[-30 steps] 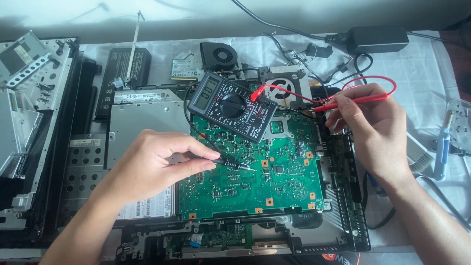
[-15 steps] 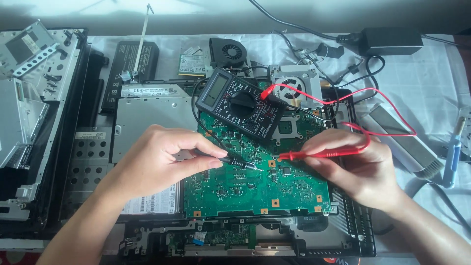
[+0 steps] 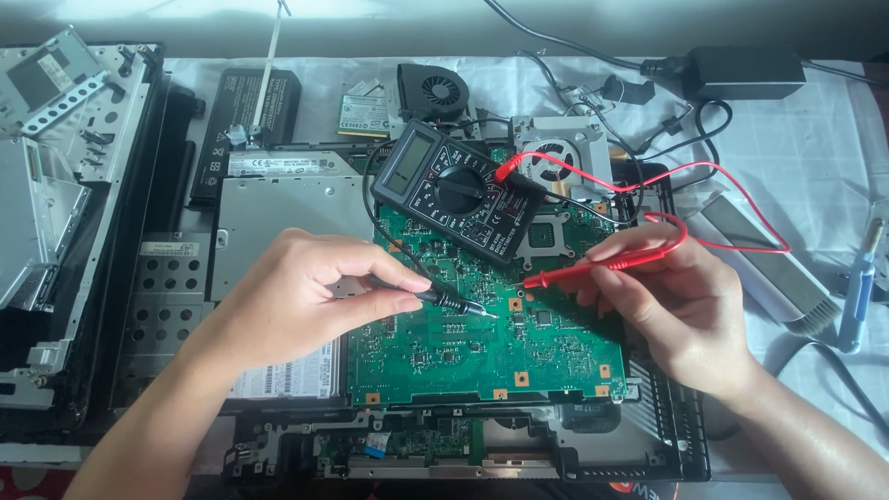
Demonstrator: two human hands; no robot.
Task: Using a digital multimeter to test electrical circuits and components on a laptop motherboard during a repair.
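Note:
A green circuit board (image 3: pixel 482 352) lies in an opened laptop chassis. My left hand (image 3: pixel 296 296) grips a black test probe (image 3: pixel 444 299), its tip touching the board near the middle. My right hand (image 3: pixel 676 296) holds a red test probe (image 3: pixel 574 271), tip down on the board just right of the black tip. Both leads run to a black multimeter (image 3: pixel 454 190) lying tilted on the board's upper part. A red wire (image 3: pixel 732 218) loops to the right.
A silver optical drive (image 3: pixel 278 218) and a perforated metal bracket (image 3: pixel 167 306) sit to the left. A black fan (image 3: pixel 433 90), a small card (image 3: pixel 366 111), a power adapter (image 3: pixel 745 72), a blue screwdriver (image 3: pixel 857 296) and a removed laptop lid (image 3: pixel 65 213) surround the work.
My right hand came down from the upper right with the red probe and set its tip on the board beside the black probe. The left hand stayed put.

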